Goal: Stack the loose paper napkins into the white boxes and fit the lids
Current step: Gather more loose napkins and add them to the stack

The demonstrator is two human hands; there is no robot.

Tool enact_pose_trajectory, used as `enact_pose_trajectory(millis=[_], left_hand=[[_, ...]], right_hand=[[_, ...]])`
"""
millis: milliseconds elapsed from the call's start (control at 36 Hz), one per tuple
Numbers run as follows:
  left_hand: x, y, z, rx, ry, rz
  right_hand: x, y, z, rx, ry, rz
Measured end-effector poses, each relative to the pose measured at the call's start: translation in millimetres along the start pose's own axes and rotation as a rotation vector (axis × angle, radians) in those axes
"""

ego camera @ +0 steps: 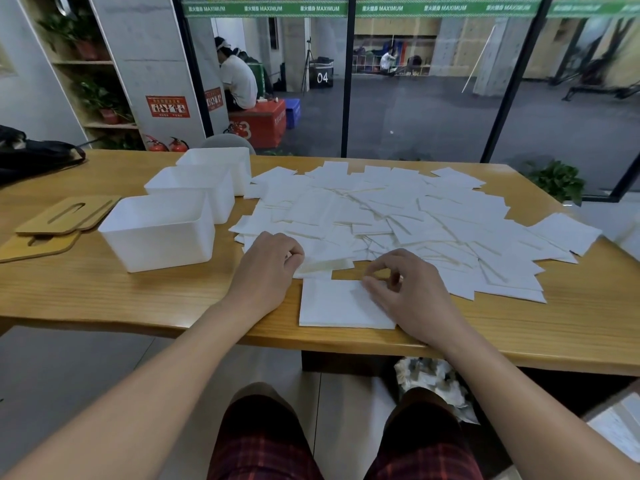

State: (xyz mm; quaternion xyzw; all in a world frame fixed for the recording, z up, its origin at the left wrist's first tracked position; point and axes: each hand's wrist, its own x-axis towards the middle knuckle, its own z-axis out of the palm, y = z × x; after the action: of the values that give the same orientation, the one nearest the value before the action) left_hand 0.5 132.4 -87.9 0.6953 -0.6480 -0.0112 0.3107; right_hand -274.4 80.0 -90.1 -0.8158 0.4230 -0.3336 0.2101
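Small neat napkin stack (341, 304) is sitting at the near table edge, square to it, just in front of the big loose napkin pile (398, 216) that is sprawling across the middle and right of the table (104, 292). Right hand (412, 292) is resting on the stack's right side, grip narrow: fingers curled, tips touching the top sheet. Left hand (268, 265) is lying at the pile's near left edge, grip closed, fingers curled onto a few napkins there. Three white boxes (157, 233) are standing open in a diagonal row left of the pile, touching or nearly so, nothing showing inside. Wooden slotted lids (65, 213) are lying overlapped flat, left of the nearest box. Black bag (31, 154) is sitting at the far left corner
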Motion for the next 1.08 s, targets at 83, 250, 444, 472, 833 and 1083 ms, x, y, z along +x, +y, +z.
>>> enact_pose_trajectory(millis=[83, 250, 444, 472, 833, 1083], left_hand=[[-5.1, 10.9, -5.6, -0.070, -0.003, 0.009], [-22.7, 34.3, -11.9, -0.188, -0.011, 0.115], [-33.0, 39.6, -8.0, -0.133, -0.108, 0.269], [-33.3, 38.6, -7.2, -0.144, -0.117, 0.265], [-18.4, 34.7, -2.1, -0.472, -0.136, 0.014], [-20.2, 23.3, -6.2, -0.584, -0.169, -0.065]], right_hand=[[0.2, -1.6, -2.0, 0.127, 0.103, 0.039], [7.8, -16.9, -8.6, 0.362, 0.021, 0.123], [14.5, -27.6, -16.0, 0.602, -0.061, 0.359], [14.0, -26.0, -16.0, 0.594, -0.074, 0.350], [4.8, -19.5, -25.7, 0.667, -0.080, 0.006], [0.4, -3.5, -19.3, 0.485, -0.064, 0.165]])
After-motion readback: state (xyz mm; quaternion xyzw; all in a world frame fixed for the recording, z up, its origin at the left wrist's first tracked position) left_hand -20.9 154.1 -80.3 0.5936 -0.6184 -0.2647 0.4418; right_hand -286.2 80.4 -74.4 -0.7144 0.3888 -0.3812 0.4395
